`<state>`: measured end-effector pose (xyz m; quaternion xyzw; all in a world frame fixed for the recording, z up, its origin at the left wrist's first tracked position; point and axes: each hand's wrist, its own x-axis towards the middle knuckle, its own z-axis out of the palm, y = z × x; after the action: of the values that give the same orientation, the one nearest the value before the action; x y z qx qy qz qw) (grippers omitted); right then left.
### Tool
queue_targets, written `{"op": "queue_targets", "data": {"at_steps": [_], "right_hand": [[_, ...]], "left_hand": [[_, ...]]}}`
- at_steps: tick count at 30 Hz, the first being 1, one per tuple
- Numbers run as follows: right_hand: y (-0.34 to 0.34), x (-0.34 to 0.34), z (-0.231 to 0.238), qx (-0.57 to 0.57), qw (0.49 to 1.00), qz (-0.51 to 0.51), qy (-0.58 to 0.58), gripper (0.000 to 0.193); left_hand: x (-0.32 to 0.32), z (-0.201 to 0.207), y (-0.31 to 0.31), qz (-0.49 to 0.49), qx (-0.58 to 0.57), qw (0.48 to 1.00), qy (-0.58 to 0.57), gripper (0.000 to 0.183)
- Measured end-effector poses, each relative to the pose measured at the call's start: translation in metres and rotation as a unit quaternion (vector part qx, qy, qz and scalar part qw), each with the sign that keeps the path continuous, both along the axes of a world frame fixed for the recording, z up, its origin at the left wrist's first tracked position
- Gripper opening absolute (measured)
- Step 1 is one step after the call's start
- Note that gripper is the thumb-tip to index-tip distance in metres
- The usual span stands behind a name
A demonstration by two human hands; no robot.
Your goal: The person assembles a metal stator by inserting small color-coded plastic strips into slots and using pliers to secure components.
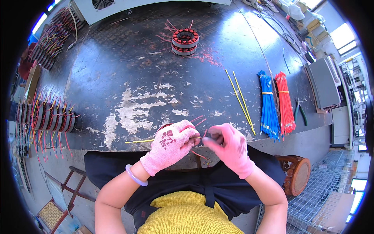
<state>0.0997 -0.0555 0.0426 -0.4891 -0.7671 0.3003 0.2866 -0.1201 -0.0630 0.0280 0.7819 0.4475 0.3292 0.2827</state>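
My left hand (167, 146), in a pink glove with dark print, is closed at the table's front edge. A yellow wire (139, 141) runs in under it from the left, and a short bit shows between my two hands. Behind the left glove peeks a dark red rounded edge, perhaps of a wound stator, mostly hidden. Thin red wires (199, 119) stick out beyond the fingers and below them. My right hand (233, 151), also pink-gloved with darkened fingertips, pinches at the wire's end close to the left fingertips. The exact join is too small to make out.
Two stacked stators (185, 43) with red windings stand at the back among red wire scraps. To the right lie two yellow wires (240, 101), blue (269, 107) and red (285, 105) wire bundles, and green-handled pliers (300, 113). A row of wired stators (46, 117) sits left.
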Motion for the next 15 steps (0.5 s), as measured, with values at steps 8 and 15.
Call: {"op": "queue_targets", "data": {"at_steps": [8, 15], "right_hand": [[0.009, 0.003, -0.007, -0.537, 0.813, -0.037, 0.219, 0.019], [-0.013, 0.051, 0.014, -0.176, 0.979, 0.001, -0.106, 0.029]], "left_hand": [[0.002, -0.001, 0.001, 0.002, 0.015, 1.0, 0.009, 0.017], [-0.001, -0.001, 0.001, 0.017, 0.02, 0.999, 0.022, 0.017]]}}
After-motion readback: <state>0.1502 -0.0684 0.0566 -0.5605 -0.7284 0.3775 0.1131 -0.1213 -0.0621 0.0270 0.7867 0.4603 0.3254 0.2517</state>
